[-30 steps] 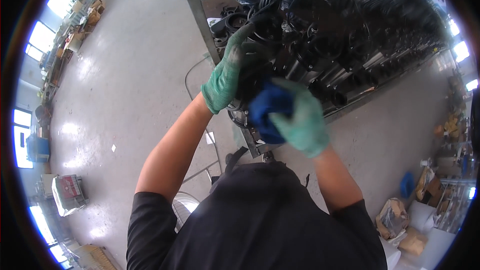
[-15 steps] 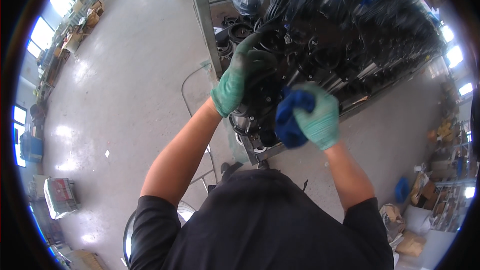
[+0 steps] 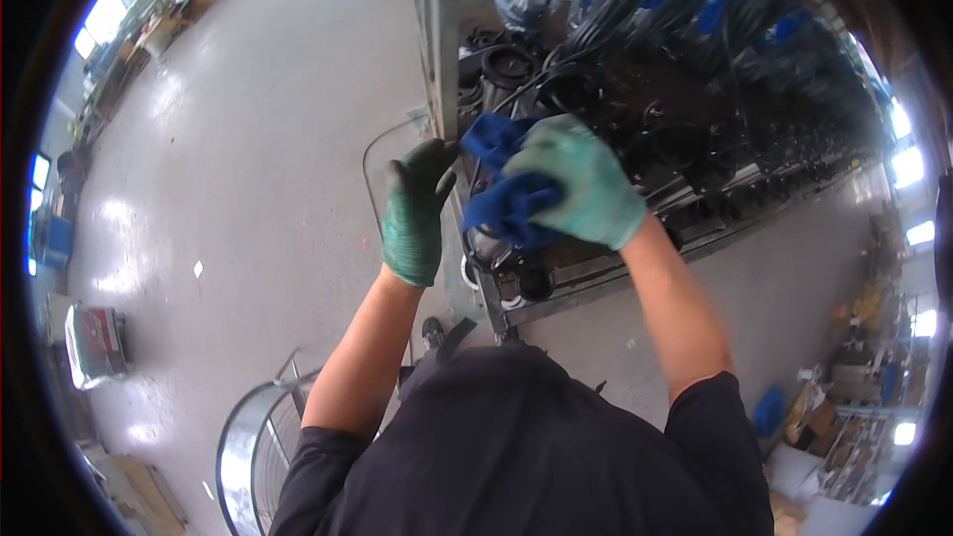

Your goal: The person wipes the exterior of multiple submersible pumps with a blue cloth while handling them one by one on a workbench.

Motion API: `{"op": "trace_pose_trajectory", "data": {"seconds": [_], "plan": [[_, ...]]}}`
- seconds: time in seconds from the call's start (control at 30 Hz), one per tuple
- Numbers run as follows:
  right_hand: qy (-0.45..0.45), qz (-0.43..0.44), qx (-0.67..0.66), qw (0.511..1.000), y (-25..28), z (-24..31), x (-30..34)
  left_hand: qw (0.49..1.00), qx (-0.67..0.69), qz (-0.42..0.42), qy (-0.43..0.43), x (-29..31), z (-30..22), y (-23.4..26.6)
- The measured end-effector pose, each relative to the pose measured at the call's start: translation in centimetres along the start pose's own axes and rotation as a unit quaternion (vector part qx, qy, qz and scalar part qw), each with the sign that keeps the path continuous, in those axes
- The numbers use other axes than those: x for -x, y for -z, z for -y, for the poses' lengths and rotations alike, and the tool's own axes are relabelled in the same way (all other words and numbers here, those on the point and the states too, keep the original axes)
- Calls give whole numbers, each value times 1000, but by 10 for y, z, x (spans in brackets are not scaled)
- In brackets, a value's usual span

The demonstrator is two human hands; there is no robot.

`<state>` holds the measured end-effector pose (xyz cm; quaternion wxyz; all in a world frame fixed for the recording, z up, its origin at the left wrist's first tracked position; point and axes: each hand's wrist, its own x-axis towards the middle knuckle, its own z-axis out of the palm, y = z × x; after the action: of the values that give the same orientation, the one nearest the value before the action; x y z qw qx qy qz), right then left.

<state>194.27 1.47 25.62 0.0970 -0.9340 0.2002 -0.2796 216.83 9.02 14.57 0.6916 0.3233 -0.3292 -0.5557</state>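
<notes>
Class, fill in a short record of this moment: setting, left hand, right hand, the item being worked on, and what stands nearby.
Setting: workshop with a pale concrete floor
Left hand: green glove, resting at the edge of the cart beside the cloth
Right hand: green glove, pressing a blue cloth onto a black part
Worked item: black part, mostly hidden under the cloth
Cart: metal, loaded with black parts and cables
Nearby: wire fan guard, lower left

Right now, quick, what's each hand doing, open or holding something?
Left hand: open, gloved, fingers spread against the metal post.
Right hand: closed on the blue cloth.
</notes>
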Motion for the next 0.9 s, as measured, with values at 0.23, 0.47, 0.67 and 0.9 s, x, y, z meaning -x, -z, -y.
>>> {"op": "trace_pose_trajectory", "data": {"seconds": [0.23,0.47,0.67,0.9], "plan": [[-277,-50,-410,867,-3,-60,58,940,-322,104,-48,40,32,9],[-313,-35,-245,917,45,-69,19,888,-449,47,-86,40,49,-2],[-343,279,-361,821,44,-54,-26,867,-486,39,-100,37,47,-8],[-373,288,-130,872,33,-78,-40,886,-442,32,-137,32,50,-7]]}}
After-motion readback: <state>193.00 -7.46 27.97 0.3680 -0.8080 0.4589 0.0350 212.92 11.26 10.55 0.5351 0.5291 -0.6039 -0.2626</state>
